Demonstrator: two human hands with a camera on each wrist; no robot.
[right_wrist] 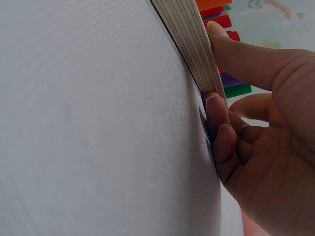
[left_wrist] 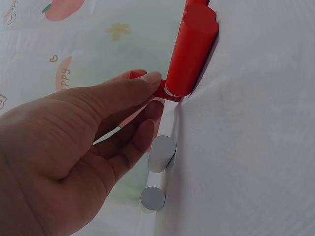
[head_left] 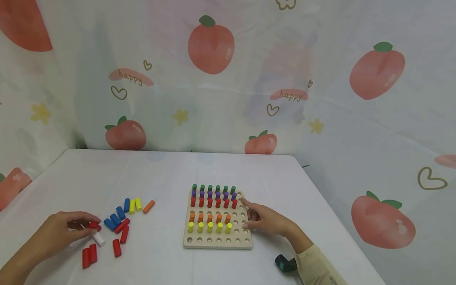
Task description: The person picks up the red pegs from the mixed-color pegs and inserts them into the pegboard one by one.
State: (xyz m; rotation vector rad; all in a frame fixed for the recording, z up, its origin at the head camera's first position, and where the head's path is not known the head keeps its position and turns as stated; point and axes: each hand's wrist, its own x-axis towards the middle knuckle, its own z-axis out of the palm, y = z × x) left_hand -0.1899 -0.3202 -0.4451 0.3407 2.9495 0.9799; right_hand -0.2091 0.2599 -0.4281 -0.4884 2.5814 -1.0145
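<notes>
At the table's left side my left hand (head_left: 58,234) pinches a small red peg (head_left: 94,225) between thumb and fingers, low over the tabletop. White pegs (left_wrist: 163,153) lie just beside these fingers. My right hand (head_left: 270,221) grips the right edge of a wooden pegboard (head_left: 218,245), thumb on its top face and other fingers against its side, as the right wrist view shows. Upright in the board stand rows of green (head_left: 217,189), purple (head_left: 218,195), red (head_left: 218,203), orange (head_left: 209,218) and yellow pegs (head_left: 210,227).
Loose red pegs (head_left: 116,248), blue pegs (head_left: 120,213), yellow pegs (head_left: 138,204) and an orange peg (head_left: 148,206) lie between the left hand and the board. A black object (head_left: 285,263) sits near the right forearm. A fruit-printed curtain (head_left: 221,99) hangs behind the white table (head_left: 171,170).
</notes>
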